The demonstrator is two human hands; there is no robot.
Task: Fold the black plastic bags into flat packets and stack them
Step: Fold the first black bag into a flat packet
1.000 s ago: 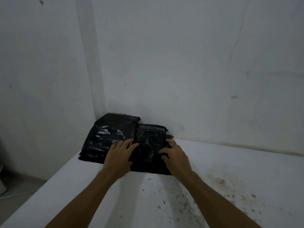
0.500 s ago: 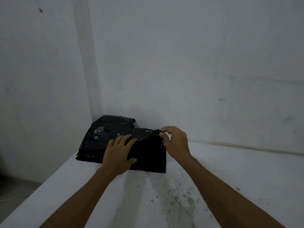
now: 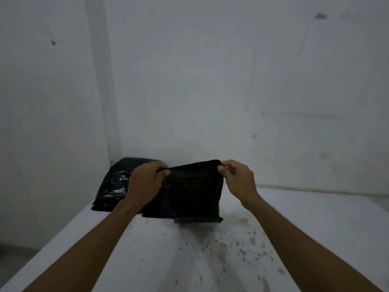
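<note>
Black bag [image 3: 194,186] pinched by left hand [image 3: 145,182] & right hand [image 3: 237,180]

I see a matte black plastic bag [image 3: 194,186] at the middle, with a paler grey, half-translucent strip along its near edge. To its left the stack of folded bags [image 3: 114,186] is glossy black with whitish glints on its creases. The desk [image 3: 315,218] under them is white, speckled with grey-brown blotches on the near right part. The walls [image 3: 210,81] I'm looking at are plain off-white with a few small dark marks, and the far left floor is dull grey
</note>
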